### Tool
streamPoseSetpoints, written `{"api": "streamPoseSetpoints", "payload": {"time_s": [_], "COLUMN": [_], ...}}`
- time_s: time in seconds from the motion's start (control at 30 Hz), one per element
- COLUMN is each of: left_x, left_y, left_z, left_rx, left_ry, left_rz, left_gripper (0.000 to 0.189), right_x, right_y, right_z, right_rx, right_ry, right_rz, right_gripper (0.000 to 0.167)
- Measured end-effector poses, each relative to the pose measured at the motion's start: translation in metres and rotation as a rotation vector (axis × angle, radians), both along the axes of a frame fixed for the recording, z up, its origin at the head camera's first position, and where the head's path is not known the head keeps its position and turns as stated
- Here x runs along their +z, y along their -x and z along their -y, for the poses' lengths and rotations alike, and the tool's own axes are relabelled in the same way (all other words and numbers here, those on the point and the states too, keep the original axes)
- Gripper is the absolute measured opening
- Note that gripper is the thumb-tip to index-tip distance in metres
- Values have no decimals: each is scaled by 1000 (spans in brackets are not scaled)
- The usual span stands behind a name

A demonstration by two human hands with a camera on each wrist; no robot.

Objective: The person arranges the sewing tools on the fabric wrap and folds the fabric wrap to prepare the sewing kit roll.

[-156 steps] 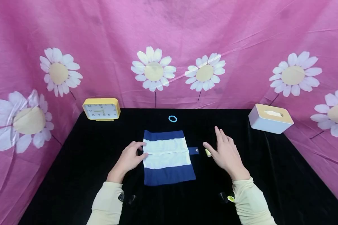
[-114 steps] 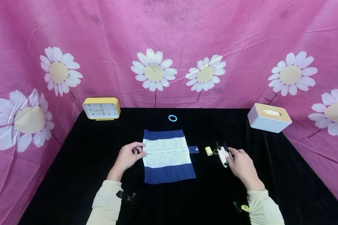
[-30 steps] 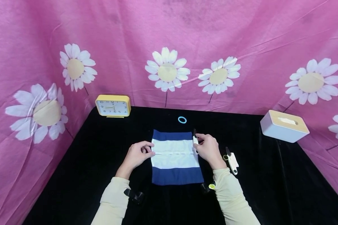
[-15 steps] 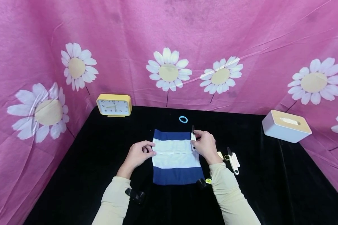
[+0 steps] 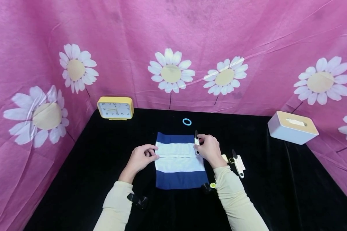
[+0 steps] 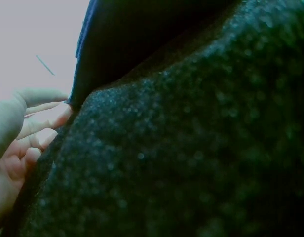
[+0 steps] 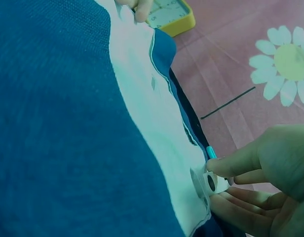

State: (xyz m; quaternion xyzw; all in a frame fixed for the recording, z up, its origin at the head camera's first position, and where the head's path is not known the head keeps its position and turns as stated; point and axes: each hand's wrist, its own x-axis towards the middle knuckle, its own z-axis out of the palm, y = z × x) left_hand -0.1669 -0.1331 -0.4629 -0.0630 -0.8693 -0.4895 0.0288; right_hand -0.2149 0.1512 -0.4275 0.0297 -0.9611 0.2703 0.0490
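An open cloth roll [image 5: 179, 180], navy with a white middle and a crosswise seam, lies flat. At its left edge, my left hand [image 5: 139, 160] pinches the cloth between thumb and forefinger; the left wrist view catches these fingertips at the dark fabric edge. My right hand [image 5: 210, 149] grips a slim white tool [image 5: 197, 146] with a black tip pointing away from me. That tool lies across the roll's right edge, at the upper half of the white band. In the right wrist view, its holed end [image 7: 218, 183] sits in the white cloth's opening. The snap tab is hidden by my right hand.
Right of my right wrist lie a pale yellow spool [image 5: 225, 158], partly covered, a small ring [image 5: 231, 160] and another white tool [image 5: 238, 166] with a black tip. Farther back are a blue ring [image 5: 187, 122], a yellow clock [image 5: 115, 108] and a tissue box [image 5: 292, 127].
My right hand has taken one white tool from the group at the right and carried it left onto the roll's edge. Lately it shifts slightly farther left. My left hand keeps its hold.
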Motion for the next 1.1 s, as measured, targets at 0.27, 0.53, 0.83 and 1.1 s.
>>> {"api": "streamPoseSetpoints", "payload": {"time_s": [0.27,0.53,0.83,1.1], "left_x": [-1,0,1,1], "left_y": [0,0,-1,-1], "left_z": [0,0,0,0], "left_rx": [5,-6,1,-1], "left_ry": [6,1,9,5], "left_rz": [4,-4,-1,6], "left_gripper": [23,22,22,22], "right_x": [-2,-1,3,2], "right_y": [0,0,0,-2], "right_z": [1,1,1,2], "right_rx": [0,7,10,4], "right_ry": [-10,-19,-24,-37], "right_rz": [-13,-11,44,75], "right_gripper": [46,47,50,47]}}
